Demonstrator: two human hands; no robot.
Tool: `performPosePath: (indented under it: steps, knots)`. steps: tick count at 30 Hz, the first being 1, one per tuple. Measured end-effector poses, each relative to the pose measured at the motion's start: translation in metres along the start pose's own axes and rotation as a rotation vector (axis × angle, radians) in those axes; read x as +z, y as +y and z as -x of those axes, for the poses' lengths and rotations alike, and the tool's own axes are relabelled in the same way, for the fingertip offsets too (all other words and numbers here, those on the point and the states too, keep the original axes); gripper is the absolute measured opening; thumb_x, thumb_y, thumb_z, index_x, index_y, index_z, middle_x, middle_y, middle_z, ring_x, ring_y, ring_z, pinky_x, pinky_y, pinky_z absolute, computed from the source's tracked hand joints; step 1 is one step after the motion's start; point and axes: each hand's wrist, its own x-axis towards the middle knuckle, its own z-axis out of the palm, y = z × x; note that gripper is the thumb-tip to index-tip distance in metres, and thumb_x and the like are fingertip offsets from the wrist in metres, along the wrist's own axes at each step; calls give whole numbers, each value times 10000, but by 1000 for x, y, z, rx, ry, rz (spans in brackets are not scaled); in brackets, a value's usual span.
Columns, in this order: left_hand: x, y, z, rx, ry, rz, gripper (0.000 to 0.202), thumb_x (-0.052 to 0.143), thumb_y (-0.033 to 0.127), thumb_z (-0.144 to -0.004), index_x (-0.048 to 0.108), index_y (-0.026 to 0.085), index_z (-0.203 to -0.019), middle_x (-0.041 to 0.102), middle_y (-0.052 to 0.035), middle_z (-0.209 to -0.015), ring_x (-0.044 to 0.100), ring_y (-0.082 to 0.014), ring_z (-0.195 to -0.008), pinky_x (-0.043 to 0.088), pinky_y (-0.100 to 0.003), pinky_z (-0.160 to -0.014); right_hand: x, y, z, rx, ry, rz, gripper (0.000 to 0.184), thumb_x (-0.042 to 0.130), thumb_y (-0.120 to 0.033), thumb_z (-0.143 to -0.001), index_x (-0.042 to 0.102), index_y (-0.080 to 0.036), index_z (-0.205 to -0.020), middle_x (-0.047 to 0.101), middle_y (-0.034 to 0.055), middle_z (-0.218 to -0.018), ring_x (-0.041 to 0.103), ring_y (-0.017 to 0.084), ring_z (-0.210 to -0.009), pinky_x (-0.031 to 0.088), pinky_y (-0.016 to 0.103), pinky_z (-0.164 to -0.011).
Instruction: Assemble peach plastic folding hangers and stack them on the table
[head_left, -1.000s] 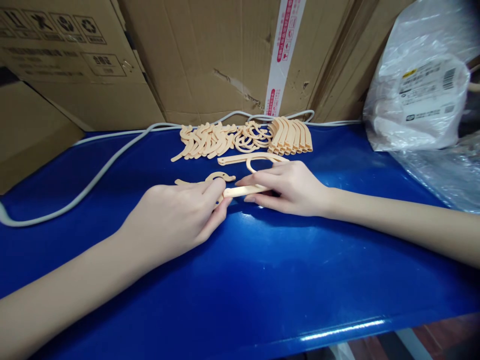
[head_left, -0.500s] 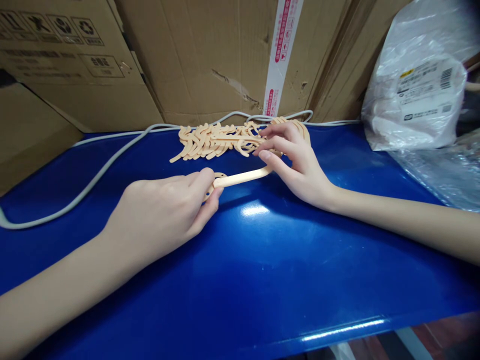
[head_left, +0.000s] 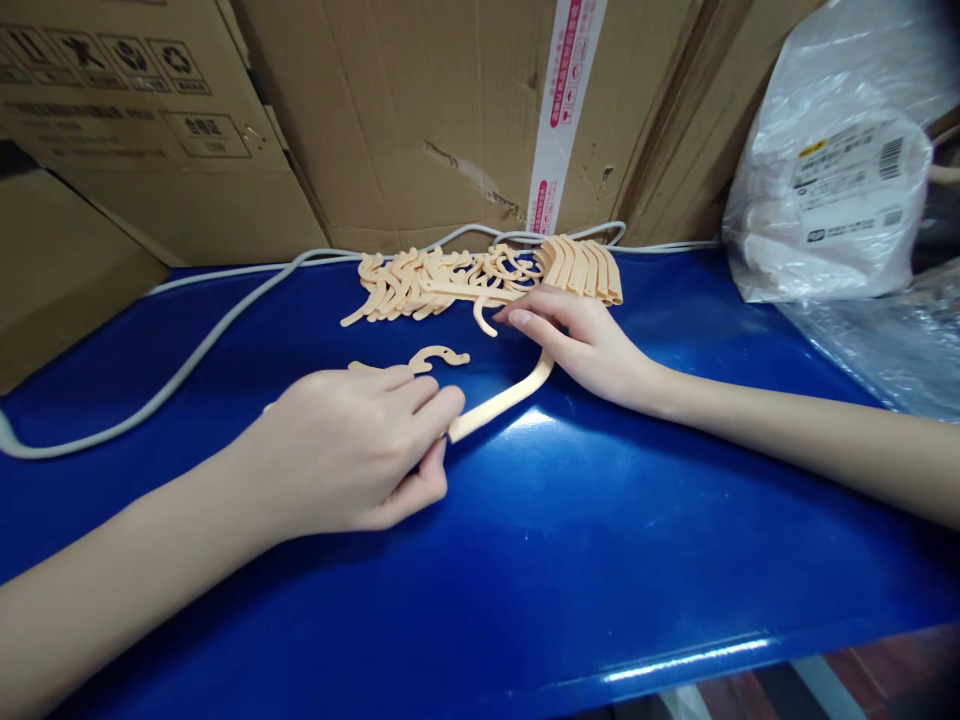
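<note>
A curved beige hanger arm (head_left: 506, 395) slants between my two hands over the blue table. My left hand (head_left: 352, 450) is closed in a pinch at its lower end. The upper end runs under my right hand (head_left: 581, 335), whose fingers are closed around it, partly out of sight. The right fingertips also touch a beige piece with a hook (head_left: 486, 318) at the front of the pile. Just behind my left hand lies a beige hanger hook (head_left: 439, 355) with small holes, partly covered by the hand.
A heap of beige hooked pieces (head_left: 390, 285) lies at the back, beside a neat row of curved arms (head_left: 581, 268). Cardboard boxes (head_left: 420, 120) and a grey cable (head_left: 225, 330) border the blue table (head_left: 525, 580). A plastic-wrapped package (head_left: 832, 190) stands at right.
The left hand has moved toward me, lowering that end of the arm. A hook piece now lies behind it on the table. The right fingers have come down and left, uncovering the row.
</note>
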Motion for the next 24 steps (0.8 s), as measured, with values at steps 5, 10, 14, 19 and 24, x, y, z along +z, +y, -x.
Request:
performPosePath:
  steps: [5, 10, 14, 19, 24]
  knots:
    - [1, -1, 0, 87, -48, 74, 209, 393, 177, -835, 526, 207, -676, 509, -54, -642, 500, -252, -658, 439, -394, -602, 1, 1, 0, 6, -20, 1, 303, 472, -329, -1018, 711, -143, -1035, 730, 79, -1048, 653, 193, -956, 471, 328, -869]
    - [-6, -5, -4, 128, -172, 103, 105, 469, 171, -777, 557, 199, -726, 582, -83, -764, 526, -267, -738, 473, -406, -651, 2, 4, 1, 2, -17, 45, 238, 502, -224, -983, 709, -147, -1073, 729, 65, -1004, 649, 182, -922, 473, 320, -848]
    - [-3, -5, -4, 157, -104, 82, 158, 464, 168, -823, 622, 168, -821, 660, -105, -884, 595, -296, -859, 504, -434, -736, 2, 5, 2, 3, -15, 50, 245, 506, -189, -969, 711, -122, -1085, 727, 75, -985, 650, 177, -893, 477, 312, -826]
    - [6, -4, -3, 170, 79, 54, 246, 429, 64, -903, 662, 139, -934, 714, -103, -1041, 636, -276, -983, 506, -413, -847, 2, 5, 1, -9, -14, 48, 255, 491, -173, -966, 709, -115, -1084, 726, 71, -980, 657, 175, -916, 479, 313, -844]
    - [7, -6, -3, 138, 81, 72, 279, 418, 48, -921, 647, 152, -1041, 700, -99, -1146, 635, -276, -1059, 532, -400, -844, 1, 4, 1, 15, -32, 51, 264, 478, -181, -968, 701, -134, -1100, 729, 77, -1035, 661, 183, -955, 483, 332, -871]
